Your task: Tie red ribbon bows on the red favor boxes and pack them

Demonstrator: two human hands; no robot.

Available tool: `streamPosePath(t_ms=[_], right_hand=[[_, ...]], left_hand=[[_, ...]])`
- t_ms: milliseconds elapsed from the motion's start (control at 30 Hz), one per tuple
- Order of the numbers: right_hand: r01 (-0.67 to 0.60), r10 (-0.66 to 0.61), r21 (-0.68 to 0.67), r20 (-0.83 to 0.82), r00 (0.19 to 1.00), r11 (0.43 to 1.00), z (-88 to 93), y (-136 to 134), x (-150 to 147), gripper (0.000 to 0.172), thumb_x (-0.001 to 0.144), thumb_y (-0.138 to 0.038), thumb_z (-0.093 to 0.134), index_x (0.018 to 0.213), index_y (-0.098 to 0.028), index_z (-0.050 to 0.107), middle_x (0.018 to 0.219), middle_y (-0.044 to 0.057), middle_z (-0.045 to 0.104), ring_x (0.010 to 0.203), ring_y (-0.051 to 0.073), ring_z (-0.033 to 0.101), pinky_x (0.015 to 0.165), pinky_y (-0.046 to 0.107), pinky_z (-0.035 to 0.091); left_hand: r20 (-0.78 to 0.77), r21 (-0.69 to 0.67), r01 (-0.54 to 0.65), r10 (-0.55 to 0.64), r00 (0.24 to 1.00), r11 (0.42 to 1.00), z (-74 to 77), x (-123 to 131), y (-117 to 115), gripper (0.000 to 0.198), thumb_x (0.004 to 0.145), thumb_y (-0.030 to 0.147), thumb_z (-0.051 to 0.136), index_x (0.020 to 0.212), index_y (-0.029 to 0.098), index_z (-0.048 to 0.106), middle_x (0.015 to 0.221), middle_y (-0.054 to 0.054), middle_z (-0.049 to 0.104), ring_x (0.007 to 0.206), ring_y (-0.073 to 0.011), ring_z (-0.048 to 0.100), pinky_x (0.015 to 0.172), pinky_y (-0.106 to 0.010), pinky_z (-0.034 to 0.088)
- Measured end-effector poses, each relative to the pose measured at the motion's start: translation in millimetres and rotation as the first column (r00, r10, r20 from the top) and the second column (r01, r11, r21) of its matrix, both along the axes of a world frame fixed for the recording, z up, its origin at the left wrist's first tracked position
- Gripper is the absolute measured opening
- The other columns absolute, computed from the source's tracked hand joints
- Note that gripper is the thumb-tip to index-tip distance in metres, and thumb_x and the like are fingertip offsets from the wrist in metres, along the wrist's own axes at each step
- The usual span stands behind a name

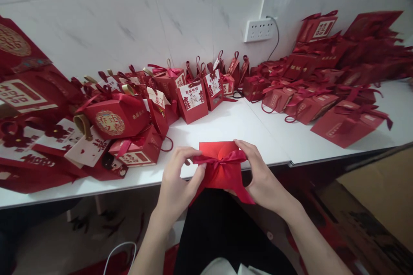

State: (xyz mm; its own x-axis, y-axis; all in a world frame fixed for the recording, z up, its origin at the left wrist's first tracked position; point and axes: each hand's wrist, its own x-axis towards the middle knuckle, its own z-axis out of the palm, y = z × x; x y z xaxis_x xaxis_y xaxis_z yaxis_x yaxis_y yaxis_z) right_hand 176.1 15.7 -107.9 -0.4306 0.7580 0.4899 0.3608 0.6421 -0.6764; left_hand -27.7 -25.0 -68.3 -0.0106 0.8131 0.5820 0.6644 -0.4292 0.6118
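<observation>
A bright red gift box (pixel 211 176) is held between my two hands at the front edge of the white table (pixel 238 124). Across its top runs a dark red satin ribbon (pixel 221 160), tied in a bow with one tail hanging over the near right side. My left hand (pixel 180 176) pinches the bow's left loop between thumb and fingers. Along the box's right side, my right hand (pixel 258 174) is curled, its fingertips at the far right corner near the right loop. The underside of the box is hidden.
Finished-looking red boxes with ribbons (pixel 350 120) are piled on the right. More red boxes with handles and printed cards (pixel 118 116) crowd the left and back. A power strip (pixel 259 30) is fixed on the tiled wall. A cardboard box (pixel 380 193) stands below at right.
</observation>
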Motion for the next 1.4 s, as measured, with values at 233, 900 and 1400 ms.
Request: streamPosePath(t_ms=[233, 900, 1400], right_hand=[[-0.027, 0.027, -0.028, 0.017, 0.999, 0.999, -0.2, -4.9, 0.0, 0.093, 0.071, -0.025, 0.074, 0.144, -0.032, 0.017, 0.144, 0.011, 0.030, 0.134, 0.028, 0.033, 0.110, 0.045, 0.035], [-0.024, 0.024, -0.062, 0.000, 1.000, 0.998, -7.2, -3.9, 2.2, 0.095, 0.069, -0.029, 0.076, 0.143, -0.032, 0.017, 0.141, 0.010, 0.031, 0.132, 0.027, 0.037, 0.108, 0.044, 0.038], [-0.022, 0.020, -0.109, -0.028, 0.999, 0.994, -10.5, -3.2, 3.3, 0.096, 0.068, -0.029, 0.078, 0.142, -0.033, 0.018, 0.139, 0.010, 0.033, 0.129, 0.027, 0.040, 0.107, 0.044, 0.037]], left_hand=[[-0.200, 0.304, -0.099, 0.165, 0.966, 0.948, -2.0, 2.8, 5.3, 0.013, 0.079, 0.008, 0.058, 0.081, 0.020, 0.053, 0.083, -0.001, 0.055, 0.077, -0.0134, 0.056, 0.070, -0.025, 0.047], [0.336, -0.162, 0.204, -0.141, 0.931, 0.965, -10.3, -9.2, 5.1, 0.019, 0.084, 0.035, 0.049, 0.095, 0.020, 0.046, 0.075, 0.000, 0.049, 0.065, -0.0131, 0.047, 0.060, -0.025, 0.041], [0.508, -0.517, 0.309, -0.004, 0.861, 0.799, 4.4, -2.4, 10.4, 0.022, 0.079, 0.036, 0.060, 0.070, 0.017, 0.051, 0.062, 0.004, 0.044, 0.056, -0.0077, 0.038, 0.052, -0.019, 0.031]])
